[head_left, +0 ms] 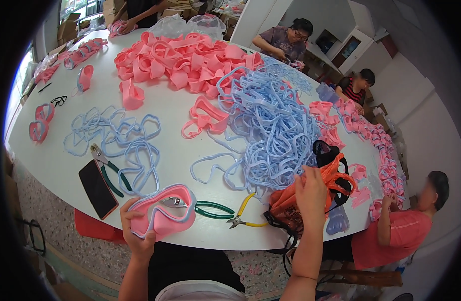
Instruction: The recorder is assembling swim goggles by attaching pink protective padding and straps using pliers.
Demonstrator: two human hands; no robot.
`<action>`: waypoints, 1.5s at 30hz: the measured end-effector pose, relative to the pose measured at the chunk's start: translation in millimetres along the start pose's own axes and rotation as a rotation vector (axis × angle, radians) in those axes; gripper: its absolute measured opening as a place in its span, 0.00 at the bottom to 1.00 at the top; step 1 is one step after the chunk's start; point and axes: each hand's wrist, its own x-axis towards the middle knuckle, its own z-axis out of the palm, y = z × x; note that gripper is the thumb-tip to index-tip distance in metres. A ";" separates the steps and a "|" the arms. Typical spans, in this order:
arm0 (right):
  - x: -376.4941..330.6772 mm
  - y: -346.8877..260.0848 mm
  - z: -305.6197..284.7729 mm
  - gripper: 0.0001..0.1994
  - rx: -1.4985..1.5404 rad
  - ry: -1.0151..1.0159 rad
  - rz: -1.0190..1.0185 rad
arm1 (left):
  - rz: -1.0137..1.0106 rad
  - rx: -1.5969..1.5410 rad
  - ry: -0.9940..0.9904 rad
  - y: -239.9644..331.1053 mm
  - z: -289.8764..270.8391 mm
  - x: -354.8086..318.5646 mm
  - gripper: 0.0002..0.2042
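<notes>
Far left edge: two finished pink frames with blue rims (40,123) lie at the left rim of the white table (55,165), with a pair of black spectacles (59,101) above them.
Upper left: a row of more pink pieces (82,52) runs toward the top; too bunched to count.
Loose blue rims: a small spread of blue rubber loops (117,138) left of centre, roughly six or seven, not yet fitted.
Tools, lower left to centre: one dark phone (97,188); two green-handled pliers (110,173) and (210,209); one yellow-handled cutter (245,213).
Left hand: the left hand (135,228) at lower centre-left grips one pink goggle frame (162,210), fingers curled round its lower edge; a blue rim already runs round its outline, so this piece looks nearly done.
Pink heap: a large pile of bare pink frames (185,60) at top centre, dozens, apparently awaiting rims.
Blue heap: a tangled mound of blue rims (270,120) at centre, far too many to count.
Right hand: the right hand (310,188) at lower centre-right is closed on the top of an orange bag (290,200); what the fingertips pinch cannot be told.
Right edge: a curving line of pink pieces (386,150).
Progress: by judgement, early; the unfitted heaps far outnumber the finished frames.
</notes>
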 end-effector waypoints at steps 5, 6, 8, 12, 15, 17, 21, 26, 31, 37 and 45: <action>-4.9 13.7 -20.6 0.14 -0.063 0.085 0.035 | -0.058 -0.037 -0.042 1.0 10.7 0.2 0.28; -5.0 13.1 -19.9 0.14 -0.069 0.090 0.044 | -0.054 -0.045 -0.051 2.2 12.2 0.9 0.28; -0.7 13.0 -15.6 0.13 -0.029 0.065 -0.017 | -0.035 -0.009 -0.066 5.5 17.4 0.3 0.28; 11.2 32.3 -41.1 0.10 0.219 0.495 0.193 | -0.007 0.072 0.001 5.0 1.4 -4.3 0.28; 3.3 125.2 -63.3 0.11 -0.214 0.732 0.181 | -0.024 0.014 0.011 -0.2 0.4 -1.6 0.28; -18.8 174.8 -77.6 0.14 -0.484 0.434 0.446 | -0.057 -0.003 0.018 2.2 9.4 2.1 0.29; -52.4 220.4 -67.0 0.16 -0.495 -0.063 0.696 | -0.037 0.009 -0.042 0.7 17.6 4.0 0.29; -69.7 255.8 -32.7 0.12 -0.470 -0.268 0.696 | -0.046 -0.015 -0.051 5.9 26.9 1.8 0.29; -70.0 262.7 -22.0 0.09 -0.507 -0.228 0.646 | -0.029 0.011 -0.021 10.9 18.2 3.4 0.29; -84.1 267.7 -43.9 0.08 -0.763 -0.095 0.710 | -0.041 0.004 -0.029 12.7 16.9 -0.9 0.29; -18.4 128.9 -111.5 0.15 -0.647 0.590 0.257 | 0.116 0.005 -0.110 16.4 16.4 8.0 0.25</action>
